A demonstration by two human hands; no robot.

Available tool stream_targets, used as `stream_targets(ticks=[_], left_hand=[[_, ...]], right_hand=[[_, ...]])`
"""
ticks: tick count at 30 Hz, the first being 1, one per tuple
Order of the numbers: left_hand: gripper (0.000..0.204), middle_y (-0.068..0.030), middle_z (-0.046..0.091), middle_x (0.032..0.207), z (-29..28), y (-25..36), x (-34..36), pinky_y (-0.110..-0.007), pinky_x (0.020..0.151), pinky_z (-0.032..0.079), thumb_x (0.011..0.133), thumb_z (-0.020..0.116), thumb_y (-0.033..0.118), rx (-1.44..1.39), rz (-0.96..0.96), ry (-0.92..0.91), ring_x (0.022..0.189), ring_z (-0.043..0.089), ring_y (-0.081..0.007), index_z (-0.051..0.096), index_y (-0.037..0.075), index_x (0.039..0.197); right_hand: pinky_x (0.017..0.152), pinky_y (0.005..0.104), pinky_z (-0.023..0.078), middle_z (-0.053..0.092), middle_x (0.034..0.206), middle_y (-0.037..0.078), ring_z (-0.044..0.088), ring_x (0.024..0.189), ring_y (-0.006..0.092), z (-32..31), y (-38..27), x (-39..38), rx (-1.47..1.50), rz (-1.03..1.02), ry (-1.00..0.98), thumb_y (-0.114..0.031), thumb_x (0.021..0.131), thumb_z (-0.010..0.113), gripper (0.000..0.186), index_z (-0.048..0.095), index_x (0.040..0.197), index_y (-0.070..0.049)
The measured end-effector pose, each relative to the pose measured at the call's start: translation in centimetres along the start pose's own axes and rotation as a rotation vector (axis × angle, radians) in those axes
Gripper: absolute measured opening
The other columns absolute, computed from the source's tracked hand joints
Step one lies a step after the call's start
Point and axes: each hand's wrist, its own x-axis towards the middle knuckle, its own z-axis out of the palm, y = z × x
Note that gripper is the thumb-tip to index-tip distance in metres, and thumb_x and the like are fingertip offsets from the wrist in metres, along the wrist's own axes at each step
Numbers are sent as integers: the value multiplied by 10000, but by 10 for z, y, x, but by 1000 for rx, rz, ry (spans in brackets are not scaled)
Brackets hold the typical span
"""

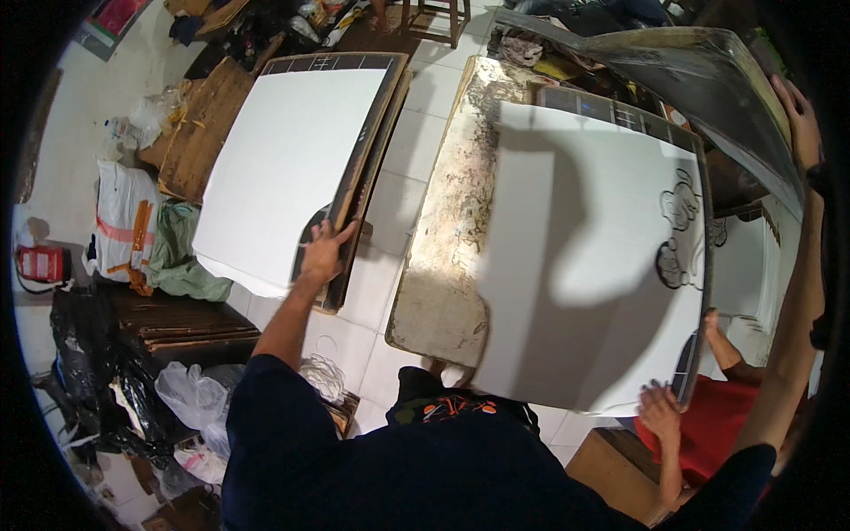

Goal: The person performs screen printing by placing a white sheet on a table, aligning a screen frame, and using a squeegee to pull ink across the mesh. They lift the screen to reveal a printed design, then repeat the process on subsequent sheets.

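My left hand (323, 252), fingers spread, rests on the dark near right edge of a board covered by a white sheet (292, 150). High on the right, my right hand (795, 115) grips the edge of a large dark printing screen (682, 62), which is tilted up. Beneath and left of that screen, a second white sheet (602, 292) lies on a board with a dark marked margin (611, 108). Black cartoon-like outlines (680, 221) show along its right side. A co-worker's hand (660, 411) touches its near right corner, and another hand (712, 326) is at its right edge.
The second board sits on a worn, stained bench (443, 265). A co-worker in red (708, 425) is close at my right, beside a cardboard box (611, 473). Black bags (97, 372), sacks (128, 221) and stacked brown boards (177, 319) crowd the left. A stool (438, 19) stands far back.
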Motion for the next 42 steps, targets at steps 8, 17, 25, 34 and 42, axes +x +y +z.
stream_targets(ticks=[8, 17, 25, 34, 42], left_hand=[[676, -433, 428, 1459, -79, 289, -13, -584, 856, 595, 907, 688, 218, 18, 285, 128, 1186, 584, -577, 484, 255, 1551], [529, -276, 540, 1458, 76, 263, -104, -624, 1143, 378, 925, 712, 319, -489, 542, 627, 1399, 468, -474, 633, 54, 1376], [931, -370, 625, 1311, 81, 63, -113, -484, 1103, 454, 865, 758, 642, -706, -419, 394, 1263, 599, -481, 581, -138, 1341], [849, -284, 734, 1040, 23, 145, -95, -501, 878, 557, 773, 829, 656, -699, -257, 323, 975, 721, -456, 611, -74, 1148], [925, -311, 688, 1219, 6, 157, -101, -498, 997, 525, 816, 814, 625, -639, -380, 143, 1138, 679, -467, 546, -78, 1356]], right_hand=[[1172, 434, 390, 589, 1458, 275, 561, 1370, 359, -33, -43, -18, 288, 211, -6, -856, 766, 666, 1141, 578, 1453, 51], [1192, 472, 367, 562, 1495, 262, 536, 1389, 388, -54, -81, -11, 278, 117, 38, -850, 768, 667, 1168, 537, 1482, 65], [773, 401, 503, 749, 858, 174, 693, 812, 254, -88, -113, -14, 372, 130, 65, -659, 825, 756, 677, 779, 949, 6], [821, 403, 532, 772, 890, 178, 725, 836, 279, -97, -104, 5, 345, 85, 3, -722, 791, 748, 725, 813, 959, -21], [862, 384, 545, 795, 930, 165, 743, 883, 258, -82, -88, 43, 388, 61, 56, -735, 806, 745, 700, 846, 985, -65]])
